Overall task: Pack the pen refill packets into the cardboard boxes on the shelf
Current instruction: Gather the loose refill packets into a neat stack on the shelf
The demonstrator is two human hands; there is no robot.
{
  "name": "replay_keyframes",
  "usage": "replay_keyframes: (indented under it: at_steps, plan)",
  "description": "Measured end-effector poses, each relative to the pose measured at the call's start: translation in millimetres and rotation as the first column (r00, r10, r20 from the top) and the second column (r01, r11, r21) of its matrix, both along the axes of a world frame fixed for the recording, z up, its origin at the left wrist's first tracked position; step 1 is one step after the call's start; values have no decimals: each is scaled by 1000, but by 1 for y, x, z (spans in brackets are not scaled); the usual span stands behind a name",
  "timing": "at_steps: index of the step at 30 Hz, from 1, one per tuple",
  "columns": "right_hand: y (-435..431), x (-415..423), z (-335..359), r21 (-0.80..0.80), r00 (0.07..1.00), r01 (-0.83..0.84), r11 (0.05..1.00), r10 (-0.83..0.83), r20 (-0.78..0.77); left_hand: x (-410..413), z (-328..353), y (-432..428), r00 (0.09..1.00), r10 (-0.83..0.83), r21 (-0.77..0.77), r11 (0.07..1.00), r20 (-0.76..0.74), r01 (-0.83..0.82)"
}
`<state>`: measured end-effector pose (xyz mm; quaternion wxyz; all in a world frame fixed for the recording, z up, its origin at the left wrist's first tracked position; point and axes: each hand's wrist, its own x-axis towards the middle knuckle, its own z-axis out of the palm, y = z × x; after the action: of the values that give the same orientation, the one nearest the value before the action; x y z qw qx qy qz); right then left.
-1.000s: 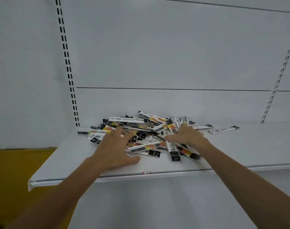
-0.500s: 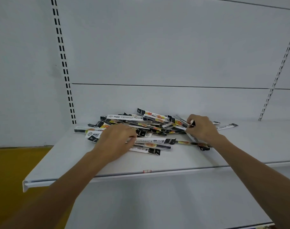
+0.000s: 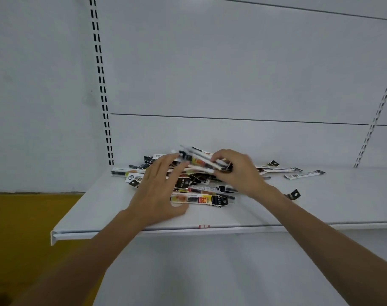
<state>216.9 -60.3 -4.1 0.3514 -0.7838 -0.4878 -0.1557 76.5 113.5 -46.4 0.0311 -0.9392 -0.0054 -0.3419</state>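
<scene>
A loose pile of long, narrow pen refill packets [image 3: 201, 191] lies on the white shelf [image 3: 104, 208]. My right hand [image 3: 236, 171] grips a bundle of packets [image 3: 197, 160] lifted slightly above the pile, its fingers curled round their right ends. My left hand [image 3: 159, 191] is spread flat with straight fingers over the left side of the pile, its fingertips touching the bundle's left end. A few stray packets [image 3: 305, 174] lie to the right. No cardboard box is in view.
The shelf's front edge [image 3: 166, 231] runs across below my hands. White back panels with slotted uprights [image 3: 102, 85] stand behind. A yellow surface [image 3: 22, 228] shows at lower left. Bare shelf [image 3: 342, 202] extends to the right.
My right hand has gathered a bundle of packets and raised it off the pile. My left hand has opened and slid toward the bundle's left end. The pile has been pulled together.
</scene>
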Motion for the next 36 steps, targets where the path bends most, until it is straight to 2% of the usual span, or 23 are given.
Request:
replay_keyframes:
  at_steps: [3,6,10,12,15,17,19,22,25,27,29,31,33,36]
  plan:
    - [11,-15,-15,-94,984,-175,980,175,-7,5,1,0,1000,-17,66,998,-17,18]
    - [8,-17,-23,-169,960,-265,949,245,-134,11,0,2,990,15,56,998,-139,-8]
    - [-9,0,-18,-119,949,-117,986,75,-306,13,-3,-1,939,39,-69,995,-343,-66]
    - [-19,13,-15,-100,937,22,995,-55,-345,12,-3,-1,930,42,-62,996,-365,-70]
    - [-35,30,-13,-337,940,113,935,-211,-269,13,3,-2,916,103,23,994,-388,-102]
    - [-39,35,-14,-440,944,80,894,-209,-254,18,8,-6,887,126,27,992,-444,-127]
    - [-41,41,-16,-489,971,107,866,-197,-136,23,11,-13,859,120,38,992,-498,-116]
    - [-47,53,-12,-438,966,213,874,-254,-37,31,7,-19,886,16,23,1000,-463,-6]
    - [-56,59,-2,-195,940,327,925,-340,-37,31,2,-18,910,-103,-46,995,-402,93]
    - [-51,54,6,-39,946,322,946,-323,-23,31,2,-19,928,-179,-44,984,-326,175]
    - [-30,41,12,61,970,230,971,-223,-101,31,3,-21,944,-228,-27,973,-237,228]
    - [-3,27,12,37,984,73,997,-66,-166,33,2,-21,967,-197,11,979,-163,201]
    - [19,20,5,-100,983,-72,992,53,-175,35,1,-19,988,-131,33,990,-79,134]
    - [33,35,-3,-177,987,-73,982,46,-156,35,3,-16,991,-89,35,995,-96,93]
